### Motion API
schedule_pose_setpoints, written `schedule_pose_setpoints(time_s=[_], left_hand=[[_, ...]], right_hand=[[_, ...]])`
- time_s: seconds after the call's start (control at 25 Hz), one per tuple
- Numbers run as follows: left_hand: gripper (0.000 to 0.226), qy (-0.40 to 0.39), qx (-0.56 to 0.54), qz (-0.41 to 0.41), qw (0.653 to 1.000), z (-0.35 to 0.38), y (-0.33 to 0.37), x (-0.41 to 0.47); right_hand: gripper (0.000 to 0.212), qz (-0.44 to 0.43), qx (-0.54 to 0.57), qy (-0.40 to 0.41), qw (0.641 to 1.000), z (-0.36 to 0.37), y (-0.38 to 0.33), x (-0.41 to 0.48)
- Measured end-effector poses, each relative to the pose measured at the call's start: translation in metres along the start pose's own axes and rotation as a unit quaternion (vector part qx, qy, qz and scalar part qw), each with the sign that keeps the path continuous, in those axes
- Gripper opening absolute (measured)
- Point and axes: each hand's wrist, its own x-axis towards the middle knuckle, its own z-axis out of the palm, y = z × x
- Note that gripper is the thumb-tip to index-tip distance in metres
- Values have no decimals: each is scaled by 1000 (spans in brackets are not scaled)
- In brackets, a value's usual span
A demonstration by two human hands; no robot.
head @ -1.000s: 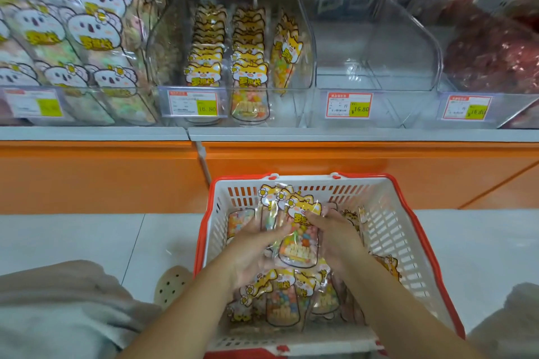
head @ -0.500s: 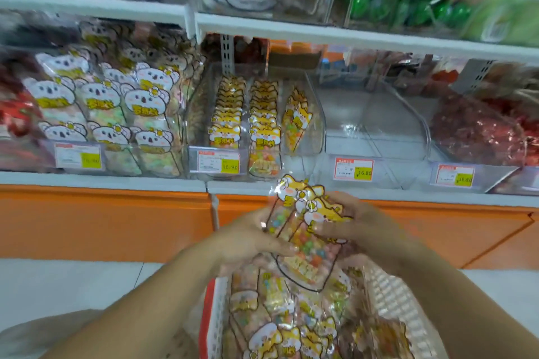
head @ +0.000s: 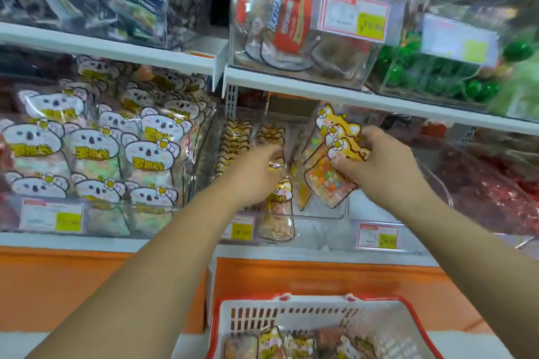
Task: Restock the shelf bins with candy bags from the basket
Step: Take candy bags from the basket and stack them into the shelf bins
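My right hand (head: 379,163) grips a small stack of yellow fox-topped candy bags (head: 332,166), held upright over the right side of a clear shelf bin (head: 320,213). My left hand (head: 253,175) reaches into the same bin among the rows of matching bags (head: 233,140); its fingers curl against the row of bags, and I cannot see whether they hold one. Below, the red and white basket (head: 291,309) stands on the floor with more fox candy bags (head: 271,341) inside.
A bin of koala-faced bags (head: 96,151) fills the shelf to the left. A nearly empty clear bin (head: 388,213) and a bin of red sweets (head: 490,183) lie to the right. The upper shelf (head: 320,87) overhangs closely, carrying bins of wrapped snacks (head: 291,23) and green sweets (head: 437,76).
Both hands rose from the basket to the shelf bin. The right hand carried the fox bags up; the left hand let go of them and moved into the bin's rows.
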Motion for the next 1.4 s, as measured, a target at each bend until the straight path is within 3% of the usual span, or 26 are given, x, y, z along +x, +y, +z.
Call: schedule_pose_setpoints(time_s=[0.08,0.2,0.32,0.44,0.6,0.68,0.76,0.88,1.0,1.16,1.4], left_hand=[[61,-57,84,21,995,12,-10,11],[73,-122,144,36,981,25,-25,26],[75,-173,217,36,960,30,-36,32],[74,-184,215,28,959,28,-42,31],[74,-171,188,15,967,19,-47,27],[74,-166,193,22,967,18,-48,25],[74,-159,187,28,969,18,-49,25],[78,-159,172,20,972,17,-51,25],[82,-161,173,19,972,14,-49,24],[82,-157,170,14,973,13,-49,24],[80,-156,148,7,976,10,-51,21]], right_hand=[[35,-3,-103,-7,995,17,-4,6],[30,29,-214,-81,973,44,-4,16],[29,70,-248,-122,959,66,-4,21],[50,79,-260,-148,951,70,-5,28],[69,-9,-314,-182,932,66,-3,29],[69,-127,-443,-152,875,63,2,31],[81,-167,-500,-168,833,51,11,39],[91,-74,-452,-259,851,34,24,52],[91,-53,-489,-289,822,37,25,56],[95,-39,-526,-280,802,47,19,58],[93,-65,-470,-187,860,51,20,53]])
